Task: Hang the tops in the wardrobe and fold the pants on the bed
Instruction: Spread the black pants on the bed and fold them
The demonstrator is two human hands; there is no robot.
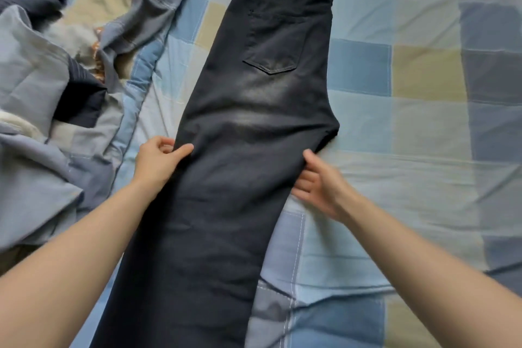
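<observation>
Black faded pants [243,133] lie lengthwise on the bed [395,133], folded in half leg on leg, waistband at the far end and a back pocket facing up. The legs run toward me and out of the bottom of the view. My left hand [158,159] pinches the left edge of the pants near the thigh, thumb on top of the cloth. At the right edge just below the crotch, my right hand [316,181] has its thumb on top and its fingers slipped under the fabric.
A rumpled patchwork quilt [56,79] in blue, grey and beige is bunched at the left side of the bed. The patchwork sheet stretches flat to the right of the pants.
</observation>
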